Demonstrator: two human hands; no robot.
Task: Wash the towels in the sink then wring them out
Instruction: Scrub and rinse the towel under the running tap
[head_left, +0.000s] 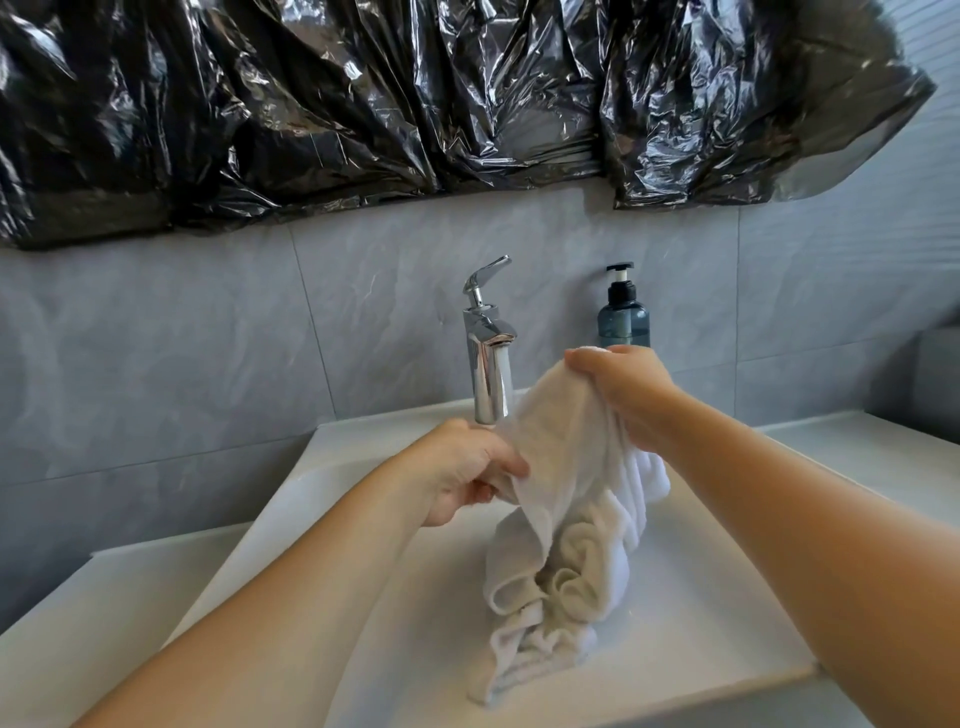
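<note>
White terry towel (566, 519) hanging near-vertical over white sink (701, 597), long axis top to bottom, lower end bunched in basin. Gripped at top by right hand (618, 395); left edge pinched by left hand (467, 473), beside chrome faucet (485, 358). Fabric soft, rumpled.

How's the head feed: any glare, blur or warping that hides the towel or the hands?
Head view: even light, white towel sharp in both hands, left hand, right hand; glare on the chrome faucet and black plastic sheeting; wide-angle bend curves the sink edges and wall tiles.
</note>
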